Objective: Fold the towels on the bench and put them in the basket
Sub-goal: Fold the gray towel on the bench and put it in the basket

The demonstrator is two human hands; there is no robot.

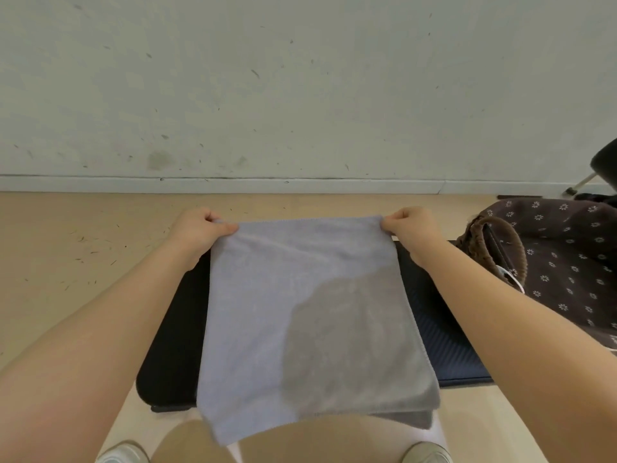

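While both hands pinch its far corners, the grey towel (300,312) drapes over the black bench (444,335).
Left hand (197,230) and right hand (412,227): fingers curled tight on cloth (floral basket (561,262) at right).

Floral basket (564,262) crowds the bench's (444,329) right end.

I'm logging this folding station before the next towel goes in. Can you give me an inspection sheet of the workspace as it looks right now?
Surface: black padded bench, mostly covered by the towel.
Job's things: grey towel spread over the bench, near edge hanging off towards the person; dark flower-print basket with a braided handle, right of the bench.
Clutter: nothing seen on the bench; small dark specks on the floor at left.
Hands: left hand and right hand each pinch a far corner of the towel.
Cables: thin white cord at the basket's edge.
Surroundings: scuffed pale wall, beige floor, a chair at far right.
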